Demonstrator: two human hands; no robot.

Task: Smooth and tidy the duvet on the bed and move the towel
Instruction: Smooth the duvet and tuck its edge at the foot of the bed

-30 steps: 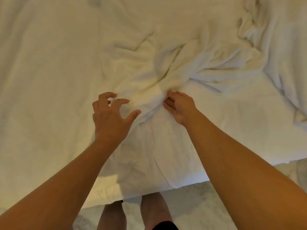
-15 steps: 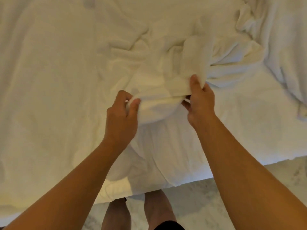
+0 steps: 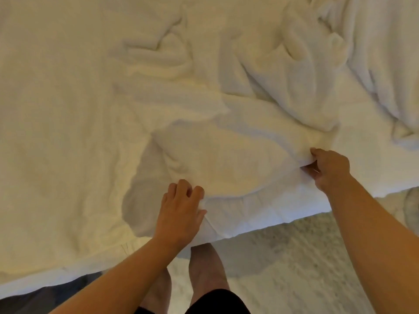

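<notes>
A white duvet (image 3: 68, 109) covers the left part of the bed and bunches into thick folds (image 3: 283, 75) at the centre and upper right. Its near edge (image 3: 226, 168) is lifted in a loose fold over the quilted white mattress cover (image 3: 260, 211). My left hand (image 3: 181, 209) grips that edge at the bed's front. My right hand (image 3: 328, 168) pinches the same edge farther right. I cannot tell a towel apart from the white bedding.
The bed's front edge (image 3: 294, 223) runs diagonally from lower left to right. Beyond it lies pale mottled carpet (image 3: 306, 268). My bare legs (image 3: 204, 268) stand against the bed. More rumpled white fabric (image 3: 385, 64) lies at the far right.
Both hands closed on the bunched duvet edge, lifted it, then drew it toward the bed's front and spread apart, the right hand going right. The view has shifted left.
</notes>
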